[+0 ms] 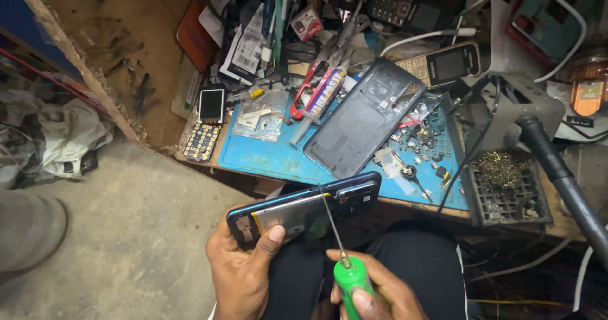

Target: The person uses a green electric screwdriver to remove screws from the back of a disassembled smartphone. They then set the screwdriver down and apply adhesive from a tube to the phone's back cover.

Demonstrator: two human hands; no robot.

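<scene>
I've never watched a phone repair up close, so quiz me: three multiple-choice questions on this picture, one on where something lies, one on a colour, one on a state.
1. Where does the loose back cover lie?
A. on the blue mat
B. on the floor
C. in the person's lap

2. What colour is the screwdriver's handle?
A. red
B. green
C. yellow

3. In what state is the held phone?
A. sealed shut
B. opened, insides showing
C. snapped in half

Answers:
1 A: the dark cover rests on the blue mat on the bench.
2 B: the right hand grips a screwdriver with a green handle.
3 B: the phone in the left hand has no back, and its battery shows, with the screwdriver tip on it.
</scene>
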